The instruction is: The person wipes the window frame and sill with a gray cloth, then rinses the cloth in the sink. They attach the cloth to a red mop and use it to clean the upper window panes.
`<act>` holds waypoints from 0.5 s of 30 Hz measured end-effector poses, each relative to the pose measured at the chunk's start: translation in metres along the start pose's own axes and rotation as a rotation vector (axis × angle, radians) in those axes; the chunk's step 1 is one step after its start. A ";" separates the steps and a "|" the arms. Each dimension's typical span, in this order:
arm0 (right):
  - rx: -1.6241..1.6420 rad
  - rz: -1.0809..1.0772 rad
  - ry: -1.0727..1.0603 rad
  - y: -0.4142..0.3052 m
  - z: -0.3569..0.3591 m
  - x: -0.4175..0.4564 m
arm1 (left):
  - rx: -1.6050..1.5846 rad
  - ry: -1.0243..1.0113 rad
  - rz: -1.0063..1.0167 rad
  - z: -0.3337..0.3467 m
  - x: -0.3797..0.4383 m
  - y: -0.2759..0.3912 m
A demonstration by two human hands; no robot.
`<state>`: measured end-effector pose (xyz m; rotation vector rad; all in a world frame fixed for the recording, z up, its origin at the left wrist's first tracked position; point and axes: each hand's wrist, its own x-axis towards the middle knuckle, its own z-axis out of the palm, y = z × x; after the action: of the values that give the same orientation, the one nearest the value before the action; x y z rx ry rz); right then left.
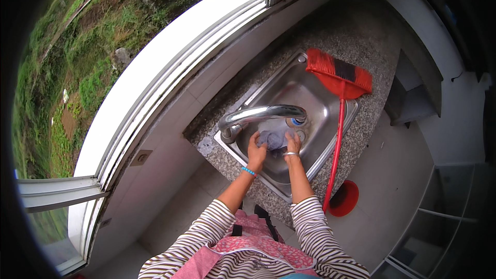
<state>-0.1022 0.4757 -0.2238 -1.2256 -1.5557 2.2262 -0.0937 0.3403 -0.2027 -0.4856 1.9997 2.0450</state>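
Observation:
A wet grey-purple cloth (274, 139) is bunched between my two hands, low in a stainless steel sink (321, 102). My left hand (256, 151), with a turquoise bead bracelet at its wrist, grips the cloth's left side. On the right side, my right hand (292, 144), with a silver bangle, holds it too. A curved chrome faucet (263, 113) arches over the basin just beyond the cloth. Under its spout sits a small round thing with a blue rim (297, 121), partly hidden.
A red broom (341, 73) lies across the sink's right edge, bristles on the speckled stone counter (372, 50), handle hanging towards me. A red bucket (345, 198) stands on the floor at the right. Along the left runs a window frame (182, 38), with greenery outside.

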 end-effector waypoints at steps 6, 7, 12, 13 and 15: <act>-0.523 -0.445 -0.098 -0.012 0.020 -0.080 | -0.605 -0.490 -0.623 0.001 0.035 -0.011; -0.545 -0.504 -0.126 -0.015 0.024 -0.095 | -0.635 -0.566 -0.690 -0.001 0.042 -0.012; -0.654 -0.746 -0.121 -0.031 0.040 -0.131 | -0.717 -0.631 -0.694 0.006 0.055 -0.037; -0.663 -0.834 -0.077 -0.033 0.042 -0.121 | -0.688 -0.599 -0.662 0.009 0.058 -0.040; -0.701 -0.884 0.058 -0.033 0.047 -0.098 | -0.611 -0.517 -0.570 0.011 0.062 -0.054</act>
<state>-0.0809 0.4031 -0.1387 -0.4762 -2.3216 1.1148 -0.1302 0.3497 -0.2766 -0.4903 0.8099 2.0722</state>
